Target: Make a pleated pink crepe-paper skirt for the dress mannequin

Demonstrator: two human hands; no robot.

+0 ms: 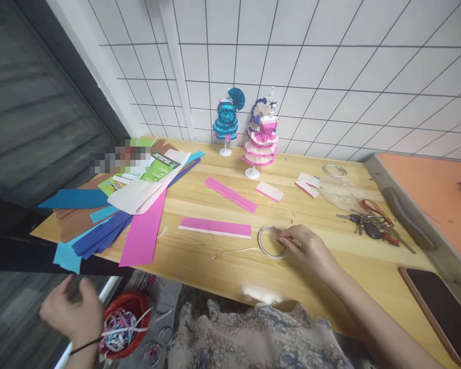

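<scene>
My right hand (305, 246) is over the table, thumb and fingertips pinched at the right edge of a thin roll of tape (259, 241). From the roll's left side a narrow pale strip (234, 251) trails across the wood. Just beyond it lies a pink crepe paper strip with a white edge (215, 227). My left hand (75, 310) hangs off the table's front left, above a red basket (141, 335) of paper scraps. Its fingers are curled but apart from the thumb, with nothing visible in them.
Coloured crepe paper sheets (146, 230) pile up at left. Small paper dresses on stands (261, 146) stand by the tiled wall. Another pink strip (230, 195), cut pieces (269, 191), a second tape ring (334, 166), keys (372, 228) and a phone (441, 307) lie around.
</scene>
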